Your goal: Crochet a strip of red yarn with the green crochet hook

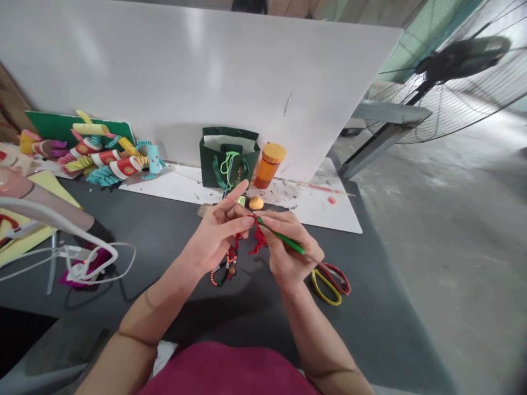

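Red yarn (258, 241) looks limp and soft, best held near the stiff green hook (282, 240) clenched in my right hand (292, 255), with the fingers of my left hand (216, 233) pinched on it.

Green crochet hook (282, 237); red yarn (258, 239)

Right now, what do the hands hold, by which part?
The right hand pinches a green-handled crochet hook by its handle; the left hand holds red yarn between its fingers.
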The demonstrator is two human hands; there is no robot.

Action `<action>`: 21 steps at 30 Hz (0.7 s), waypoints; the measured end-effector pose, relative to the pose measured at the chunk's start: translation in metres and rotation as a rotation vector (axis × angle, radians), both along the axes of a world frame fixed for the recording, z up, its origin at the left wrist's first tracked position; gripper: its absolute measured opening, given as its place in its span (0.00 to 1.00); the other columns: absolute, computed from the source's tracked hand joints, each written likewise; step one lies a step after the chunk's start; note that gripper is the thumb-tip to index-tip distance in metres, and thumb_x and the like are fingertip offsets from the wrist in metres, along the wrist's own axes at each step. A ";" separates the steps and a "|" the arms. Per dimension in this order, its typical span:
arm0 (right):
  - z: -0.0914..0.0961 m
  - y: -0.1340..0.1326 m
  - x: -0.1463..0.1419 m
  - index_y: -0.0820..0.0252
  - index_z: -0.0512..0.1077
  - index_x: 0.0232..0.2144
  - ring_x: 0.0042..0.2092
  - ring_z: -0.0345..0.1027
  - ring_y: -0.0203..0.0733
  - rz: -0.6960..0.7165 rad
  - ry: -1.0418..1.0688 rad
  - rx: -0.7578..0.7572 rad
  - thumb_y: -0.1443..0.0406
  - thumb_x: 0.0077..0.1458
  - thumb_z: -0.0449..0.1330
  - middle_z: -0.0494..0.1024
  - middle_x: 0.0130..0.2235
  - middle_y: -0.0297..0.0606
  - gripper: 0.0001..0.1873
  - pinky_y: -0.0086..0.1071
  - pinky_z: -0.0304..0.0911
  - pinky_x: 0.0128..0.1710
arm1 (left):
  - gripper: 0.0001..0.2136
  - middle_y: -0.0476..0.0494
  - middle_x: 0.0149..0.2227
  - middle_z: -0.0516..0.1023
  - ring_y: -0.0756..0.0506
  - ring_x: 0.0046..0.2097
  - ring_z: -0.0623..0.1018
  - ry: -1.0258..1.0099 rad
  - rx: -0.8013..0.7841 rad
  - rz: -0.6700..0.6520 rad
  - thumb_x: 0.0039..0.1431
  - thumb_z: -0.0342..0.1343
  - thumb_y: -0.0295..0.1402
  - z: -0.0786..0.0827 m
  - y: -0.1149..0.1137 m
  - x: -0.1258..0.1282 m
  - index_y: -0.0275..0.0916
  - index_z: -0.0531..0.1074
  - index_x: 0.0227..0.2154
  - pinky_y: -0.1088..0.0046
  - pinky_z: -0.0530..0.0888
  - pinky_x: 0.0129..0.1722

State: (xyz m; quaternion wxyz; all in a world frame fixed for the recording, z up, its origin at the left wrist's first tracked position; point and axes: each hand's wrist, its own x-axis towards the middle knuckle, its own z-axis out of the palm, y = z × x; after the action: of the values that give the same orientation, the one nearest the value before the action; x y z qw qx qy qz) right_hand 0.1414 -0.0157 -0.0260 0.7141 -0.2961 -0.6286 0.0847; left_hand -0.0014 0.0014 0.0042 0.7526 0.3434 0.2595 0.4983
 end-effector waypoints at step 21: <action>0.016 -0.005 -0.004 0.50 0.72 0.34 0.13 0.63 0.32 0.252 0.621 -0.607 0.48 0.58 0.69 0.76 0.21 0.24 0.16 0.22 0.43 0.07 | 0.21 0.54 0.30 0.78 0.56 0.28 0.71 -0.031 0.049 -0.063 0.47 0.75 0.27 0.003 0.002 -0.002 0.51 0.86 0.46 0.80 0.72 0.31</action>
State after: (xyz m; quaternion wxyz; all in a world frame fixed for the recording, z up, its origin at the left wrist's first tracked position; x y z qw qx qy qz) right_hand 0.1373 -0.0203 -0.0099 0.7337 -0.3738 -0.3625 0.4365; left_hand -0.0037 0.0030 0.0072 0.7633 0.3619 0.2248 0.4857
